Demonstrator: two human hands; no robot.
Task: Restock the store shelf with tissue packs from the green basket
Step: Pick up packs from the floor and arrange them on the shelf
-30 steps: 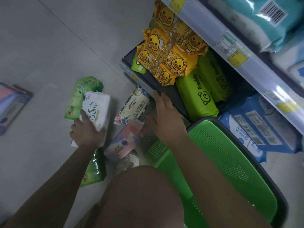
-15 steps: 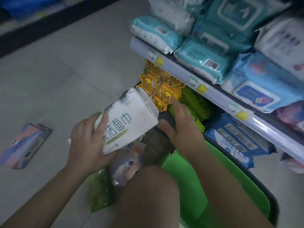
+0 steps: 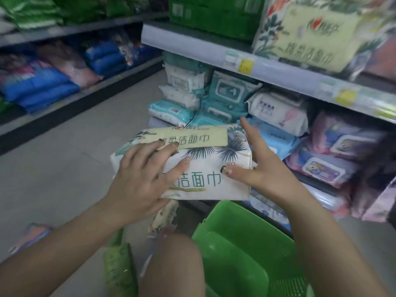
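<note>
A white tissue pack (image 3: 205, 168) with green lettering and palm-leaf print is held at chest height in front of the shelf (image 3: 278, 67). My left hand (image 3: 141, 174) lies over its left half with fingers spread on top. My right hand (image 3: 263, 166) clasps its right end, thumb on the front. A second pack with a cream label (image 3: 192, 136) lies against the first one's far side. The green basket (image 3: 244, 254) sits on the floor below, by my knee, and the part in view holds nothing.
Several packs lie on the floor: a green one (image 3: 120, 269), a floral one (image 3: 165, 215), a pink one (image 3: 30, 234) at far left. The shelf holds teal, white, blue and pink wipe packs (image 3: 229, 97); a large floral pack (image 3: 310, 33) stands above. Another shelving row (image 3: 53, 82) lines the aisle's left.
Both hands have lifted the white pack from floor level up in front of the middle shelf. My right hand moved from the basket rim onto the pack's right end. The view tilted upward.
</note>
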